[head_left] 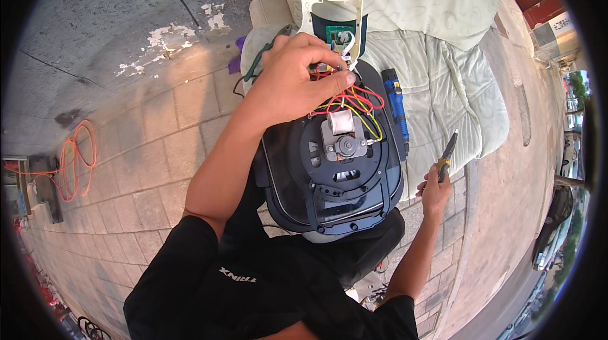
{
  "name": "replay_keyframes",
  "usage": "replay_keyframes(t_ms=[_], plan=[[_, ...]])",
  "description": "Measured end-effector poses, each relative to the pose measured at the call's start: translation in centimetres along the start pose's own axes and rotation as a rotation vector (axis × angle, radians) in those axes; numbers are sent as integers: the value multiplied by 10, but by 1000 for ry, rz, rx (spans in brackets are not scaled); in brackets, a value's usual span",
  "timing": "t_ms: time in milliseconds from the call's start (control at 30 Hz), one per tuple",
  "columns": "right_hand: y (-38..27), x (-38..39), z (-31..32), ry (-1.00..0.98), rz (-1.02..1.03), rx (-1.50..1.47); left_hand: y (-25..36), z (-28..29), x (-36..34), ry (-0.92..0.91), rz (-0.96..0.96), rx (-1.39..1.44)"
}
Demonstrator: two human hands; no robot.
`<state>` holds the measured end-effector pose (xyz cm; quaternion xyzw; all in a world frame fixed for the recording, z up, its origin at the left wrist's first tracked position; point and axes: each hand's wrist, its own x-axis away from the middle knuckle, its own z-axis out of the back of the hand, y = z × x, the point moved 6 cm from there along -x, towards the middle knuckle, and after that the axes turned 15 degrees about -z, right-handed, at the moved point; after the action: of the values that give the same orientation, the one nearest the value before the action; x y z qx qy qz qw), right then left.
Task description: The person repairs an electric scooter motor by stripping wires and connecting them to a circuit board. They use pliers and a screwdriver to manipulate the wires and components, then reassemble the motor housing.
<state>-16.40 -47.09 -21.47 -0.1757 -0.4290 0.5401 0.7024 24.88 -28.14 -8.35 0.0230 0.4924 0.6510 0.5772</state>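
Note:
A black appliance housing (285,194) rests in front of me, its inner side up, with a small motor (347,144) at its middle. Red and yellow wires (362,100) loop over it. They run toward a cream ring-ended frame (306,11) that carries a green circuit board (339,35). My left hand (299,74) reaches over the wires, thumb and fingers pinched by a white connector or wire end; the exact piece is hidden. Off to the right, my right hand (434,189) grips pliers (448,152) with yellow-and-black handles, their narrow tip pointing away, apart from the housing.
A blue-and-black cylindrical tool (397,109) lies along the housing's right side. Green-handled pliers (258,61) are left of my left hand. Pale quilted padding (437,80) lies beneath and behind. An orange cord (76,150) coils on the paving at left.

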Motion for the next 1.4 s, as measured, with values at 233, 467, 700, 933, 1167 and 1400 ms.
replay_keyframes(t_ms=[233,467,700,933,1167,1400], plan=[[42,-45,-18,92,-71,-35,32,-9,7,85,-210,41],[80,-58,-33,98,-66,-78,27,-12,11,65,-218,72],[71,-53,-36,104,-82,-25,24,-11,11,45,-196,92],[73,-57,-34,107,-77,-57,25,-14,10,21,-155,150],[75,-59,-33,113,-63,-50,21,-16,11,7,-156,142],[77,-61,-33,128,-59,-42,17,-17,14,24,-126,198]])
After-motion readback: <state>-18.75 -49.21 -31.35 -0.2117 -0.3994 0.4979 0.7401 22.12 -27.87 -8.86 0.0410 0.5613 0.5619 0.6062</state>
